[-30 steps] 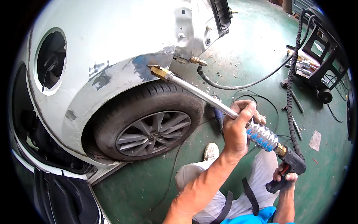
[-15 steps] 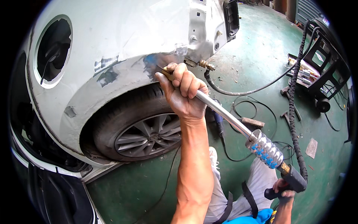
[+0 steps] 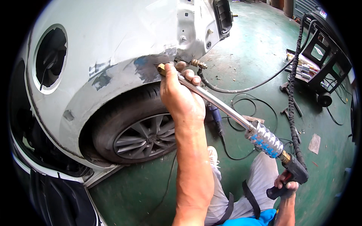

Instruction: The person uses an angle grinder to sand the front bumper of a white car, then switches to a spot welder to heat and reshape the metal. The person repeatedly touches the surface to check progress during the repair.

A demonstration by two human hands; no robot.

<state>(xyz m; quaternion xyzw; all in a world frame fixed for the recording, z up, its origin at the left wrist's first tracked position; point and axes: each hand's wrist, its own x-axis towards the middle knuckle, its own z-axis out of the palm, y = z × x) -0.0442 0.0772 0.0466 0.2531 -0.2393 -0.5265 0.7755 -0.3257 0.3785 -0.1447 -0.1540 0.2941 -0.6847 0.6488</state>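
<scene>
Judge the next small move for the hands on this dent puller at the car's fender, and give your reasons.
Probably slide the left hand back down the rod to the ribbed weight. The brass tip already sits against the sanded fender patch, the right hand holds the pistol grip, and the weight sits unheld.

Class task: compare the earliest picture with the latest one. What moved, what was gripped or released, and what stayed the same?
The left hand left the sliding weight, moved up the rod and gripped it near the brass tip at the fender. The right hand kept the pistol handle; the wheel stayed put.
</scene>
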